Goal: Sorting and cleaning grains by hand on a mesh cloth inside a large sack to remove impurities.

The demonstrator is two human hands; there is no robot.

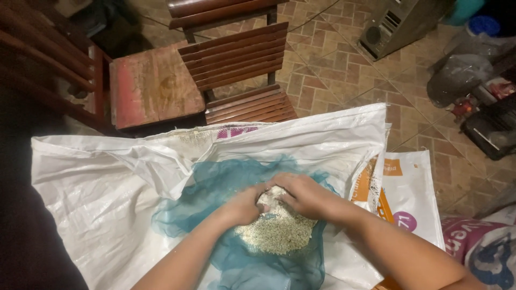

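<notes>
Brown tiled floor [333, 64] and a slatted wooden chair [236, 64] at 12 o'clock frame a white woven sack [97, 182] spread wide. On it lies teal mesh netting [215, 188] bearing a pile of pale grain [277, 231] at centre. Left hand [244, 204] and right hand [303, 194] meet just above the pile, both cupped and clenched around a clump of grain. A red stool [153, 86] stands at 11 o'clock.

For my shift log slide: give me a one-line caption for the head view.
Left hand and right hand cup pale grain piled on teal mesh cloth spread over white woven sacks.
</notes>
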